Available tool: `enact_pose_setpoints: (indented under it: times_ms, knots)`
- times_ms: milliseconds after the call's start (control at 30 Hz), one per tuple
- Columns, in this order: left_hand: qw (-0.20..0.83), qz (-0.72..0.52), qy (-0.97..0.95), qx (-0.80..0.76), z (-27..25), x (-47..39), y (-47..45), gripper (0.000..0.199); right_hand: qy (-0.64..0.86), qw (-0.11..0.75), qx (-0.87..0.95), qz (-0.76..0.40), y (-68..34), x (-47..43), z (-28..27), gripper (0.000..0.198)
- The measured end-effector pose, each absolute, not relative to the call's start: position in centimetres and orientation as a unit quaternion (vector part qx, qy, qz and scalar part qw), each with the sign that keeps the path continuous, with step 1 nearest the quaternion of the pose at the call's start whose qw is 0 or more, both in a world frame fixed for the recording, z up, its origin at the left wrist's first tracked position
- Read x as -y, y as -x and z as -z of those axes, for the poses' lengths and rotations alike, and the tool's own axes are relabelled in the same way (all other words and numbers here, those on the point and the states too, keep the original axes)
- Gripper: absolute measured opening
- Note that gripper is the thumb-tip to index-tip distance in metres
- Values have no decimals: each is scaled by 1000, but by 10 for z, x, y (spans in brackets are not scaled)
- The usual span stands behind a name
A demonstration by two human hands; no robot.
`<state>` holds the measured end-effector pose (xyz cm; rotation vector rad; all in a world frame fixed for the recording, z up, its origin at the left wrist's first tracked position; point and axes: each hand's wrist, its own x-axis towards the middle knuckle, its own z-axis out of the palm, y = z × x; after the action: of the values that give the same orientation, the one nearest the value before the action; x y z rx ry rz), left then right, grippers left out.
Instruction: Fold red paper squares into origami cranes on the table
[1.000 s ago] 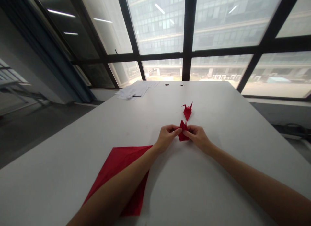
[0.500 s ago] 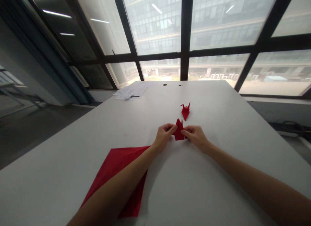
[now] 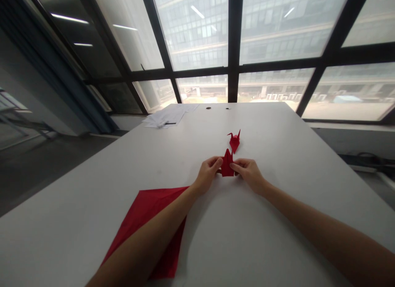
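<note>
Between my two hands is a small piece of folded red paper [image 3: 227, 165], with a broad pointed flap and a thin spike standing at its top. My left hand [image 3: 210, 171] pinches its left edge between thumb and fingers. On the right edge, my right hand [image 3: 247, 171] grips it the same way, thumb in front. Just beyond it a finished red paper crane [image 3: 234, 143] rests on the table, its neck and tail pointing up. Red paper sheets [image 3: 145, 204] lie flat at the lower left, partly hidden under my left forearm.
The white table [image 3: 265, 229] stretches away to large framed windows. White papers [image 3: 168, 115] with a dark pen [image 3: 170, 123] lie at the far left. Two small round dark spots show near the far edge. A blue curtain [image 3: 74, 81] hangs at the left.
The folded paper has turned slightly in my fingers, so its pointed flap shows broader and more upright. Both hands keep their grip; the whole view has shifted a little.
</note>
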<state>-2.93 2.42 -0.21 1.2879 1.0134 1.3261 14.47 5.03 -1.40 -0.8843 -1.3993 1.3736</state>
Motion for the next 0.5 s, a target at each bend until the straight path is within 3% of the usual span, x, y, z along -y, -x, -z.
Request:
enact_pose_setpoints:
  times_ms: [133,367,500]
  knots:
    - [485,-488,-580,-435,-1,-23,30,32,373,515,522,-569,-145,-53,16,29]
    - [468,-547,-531,-447,2,-23,30,26,339,522,557,-551,-144,-51,14,42]
    - [471,-549,-526,-446,0,-21,28,28,337,536,566,-529,-143,-49,14,36]
